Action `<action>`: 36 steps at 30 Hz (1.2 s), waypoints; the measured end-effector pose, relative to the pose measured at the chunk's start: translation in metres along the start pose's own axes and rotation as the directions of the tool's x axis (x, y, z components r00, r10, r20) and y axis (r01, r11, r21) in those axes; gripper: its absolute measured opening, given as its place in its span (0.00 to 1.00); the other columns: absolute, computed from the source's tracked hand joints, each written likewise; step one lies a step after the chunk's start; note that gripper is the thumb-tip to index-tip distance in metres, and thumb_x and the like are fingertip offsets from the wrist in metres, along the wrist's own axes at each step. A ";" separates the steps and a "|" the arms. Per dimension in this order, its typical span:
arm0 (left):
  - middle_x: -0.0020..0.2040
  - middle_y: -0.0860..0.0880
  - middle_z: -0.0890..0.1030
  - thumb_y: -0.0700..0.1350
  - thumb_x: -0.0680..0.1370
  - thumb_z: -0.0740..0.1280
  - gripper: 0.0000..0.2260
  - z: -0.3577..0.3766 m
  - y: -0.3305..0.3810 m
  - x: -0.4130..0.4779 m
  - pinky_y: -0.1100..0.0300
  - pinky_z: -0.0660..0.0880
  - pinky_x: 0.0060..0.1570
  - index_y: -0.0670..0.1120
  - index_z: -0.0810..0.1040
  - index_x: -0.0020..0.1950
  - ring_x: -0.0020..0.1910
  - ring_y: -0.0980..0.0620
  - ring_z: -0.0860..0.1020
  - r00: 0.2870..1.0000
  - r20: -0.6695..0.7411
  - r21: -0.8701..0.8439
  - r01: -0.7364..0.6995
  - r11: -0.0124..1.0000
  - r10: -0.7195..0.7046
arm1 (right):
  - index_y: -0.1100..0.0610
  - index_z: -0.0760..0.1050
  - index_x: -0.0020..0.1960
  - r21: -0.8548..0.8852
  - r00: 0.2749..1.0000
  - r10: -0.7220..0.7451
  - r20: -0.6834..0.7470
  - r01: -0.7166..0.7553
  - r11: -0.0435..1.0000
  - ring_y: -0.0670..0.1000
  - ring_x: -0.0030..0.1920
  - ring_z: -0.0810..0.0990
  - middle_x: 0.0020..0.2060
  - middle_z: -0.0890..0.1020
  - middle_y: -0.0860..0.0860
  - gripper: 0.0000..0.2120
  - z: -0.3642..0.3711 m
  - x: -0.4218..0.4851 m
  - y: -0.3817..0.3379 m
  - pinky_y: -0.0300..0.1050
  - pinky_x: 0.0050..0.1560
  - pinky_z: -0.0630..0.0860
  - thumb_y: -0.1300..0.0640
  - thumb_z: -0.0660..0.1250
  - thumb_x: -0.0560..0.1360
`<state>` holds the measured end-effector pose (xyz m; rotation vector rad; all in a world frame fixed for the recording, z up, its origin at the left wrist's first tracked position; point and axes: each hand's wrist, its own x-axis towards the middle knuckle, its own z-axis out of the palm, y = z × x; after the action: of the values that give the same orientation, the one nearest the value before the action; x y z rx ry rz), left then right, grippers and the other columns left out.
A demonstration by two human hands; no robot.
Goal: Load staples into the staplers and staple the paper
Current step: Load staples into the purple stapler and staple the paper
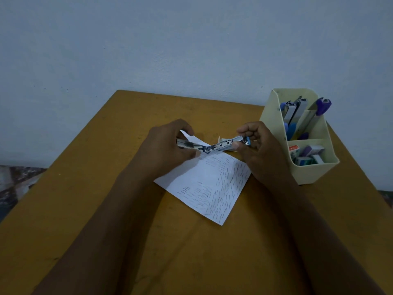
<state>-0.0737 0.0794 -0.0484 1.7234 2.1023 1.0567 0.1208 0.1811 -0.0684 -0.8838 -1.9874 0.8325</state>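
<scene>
A metal stapler [214, 146] is hinged wide open and held above the far end of a white sheet of paper [204, 184]. My left hand [168, 145] grips its left half. My right hand [257, 145] pinches its right half, which has a blue end. The paper lies on the yellow-brown table [95, 209] and carries several rows of staples. Behind the stapler a small pale thing [225, 139], partly hidden, rests on the table; I cannot tell what it is.
A cream organiser [312, 173] stands at the right edge of the table. Its back compartments hold several staplers [297, 111] with blue and purple ends. Its front compartment holds small staple boxes [308, 155]. A pale wall rises behind the table.
</scene>
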 end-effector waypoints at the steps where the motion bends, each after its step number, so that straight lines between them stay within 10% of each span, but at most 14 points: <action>1: 0.44 0.53 0.81 0.50 0.67 0.78 0.18 0.000 0.002 0.000 0.68 0.76 0.36 0.54 0.75 0.52 0.38 0.61 0.79 1.000 -0.018 -0.034 0.002 0.999 -0.002 | 0.53 0.71 0.53 0.015 1.000 -0.003 -0.008 0.004 1.000 0.33 0.44 0.75 0.44 0.75 0.41 0.11 0.000 0.000 0.000 0.24 0.45 0.71 0.60 0.69 0.73; 19: 0.40 0.56 0.80 0.50 0.75 0.70 0.07 0.027 0.008 -0.002 0.70 0.72 0.40 0.48 0.79 0.47 0.41 0.59 0.78 0.994 0.079 -0.198 -0.058 0.978 0.075 | 0.56 0.73 0.52 0.408 0.986 0.111 0.127 -0.154 0.900 0.47 0.45 0.83 0.46 0.81 0.51 0.09 0.018 -0.006 -0.016 0.40 0.45 0.79 0.58 0.69 0.73; 24: 0.39 0.50 0.81 0.46 0.78 0.67 0.06 0.017 0.001 0.002 0.65 0.76 0.39 0.44 0.75 0.48 0.35 0.61 0.81 0.995 0.101 -0.286 0.035 0.957 -0.007 | 0.50 0.74 0.54 -0.097 0.994 0.025 0.108 -0.014 0.995 0.42 0.50 0.77 0.48 0.80 0.44 0.11 0.025 -0.010 -0.002 0.43 0.51 0.74 0.45 0.61 0.77; 28: 0.36 0.46 0.81 0.44 0.77 0.67 0.05 0.008 -0.003 0.003 0.60 0.77 0.32 0.44 0.76 0.50 0.29 0.60 0.78 0.993 0.103 -0.236 0.087 0.968 -0.064 | 0.51 0.74 0.60 -0.599 0.987 -0.002 0.158 0.098 0.795 0.50 0.58 0.73 0.59 0.78 0.49 0.31 0.041 -0.014 0.001 0.46 0.58 0.67 0.29 0.61 0.68; 32: 0.37 0.42 0.80 0.40 0.76 0.69 0.04 0.003 -0.003 0.002 0.67 0.73 0.27 0.43 0.76 0.48 0.27 0.62 0.76 0.994 0.078 -0.208 0.086 0.974 -0.071 | 0.54 0.73 0.60 -0.525 0.979 0.105 0.176 0.003 0.851 0.50 0.57 0.73 0.57 0.77 0.51 0.30 0.045 -0.013 -0.002 0.46 0.58 0.70 0.34 0.68 0.67; 36: 0.38 0.41 0.80 0.39 0.75 0.68 0.06 0.001 -0.004 0.001 0.62 0.73 0.29 0.37 0.75 0.49 0.27 0.62 0.76 0.995 0.064 -0.196 0.089 0.977 -0.078 | 0.52 0.66 0.51 -0.363 0.967 0.207 0.146 -0.143 0.921 0.46 0.42 0.75 0.41 0.74 0.46 0.22 0.036 -0.013 -0.008 0.38 0.38 0.71 0.43 0.73 0.68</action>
<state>-0.0765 0.0809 -0.0519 1.5393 1.9441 1.1372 0.0940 0.1574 -0.0837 -1.2449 -2.2862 0.6856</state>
